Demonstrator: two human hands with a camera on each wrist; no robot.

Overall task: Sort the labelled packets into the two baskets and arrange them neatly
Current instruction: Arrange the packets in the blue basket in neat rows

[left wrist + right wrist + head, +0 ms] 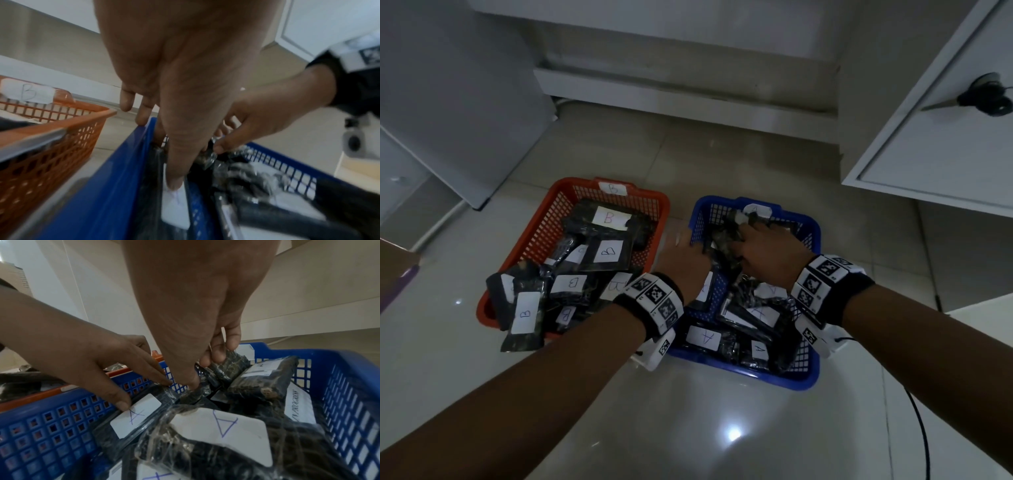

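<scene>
Packet (224, 369) between right hand (197, 308) fingertips

Two mesh baskets sit side by side on the floor. The blue basket (810, 371) holds dark, shiny packets with white "A" labels. One A packet (135, 415) stands on edge against the wall nearest the red basket, under the left grip (681, 255) — thumb on its label. A crumpled packet (225, 368) sits at the far end, pinched in the right grip (767, 253). To the left of both grips, the red basket (524, 236) holds B packets (607, 233) in a loose heap — one B packet (524, 313) hangs over its near rim.
</scene>
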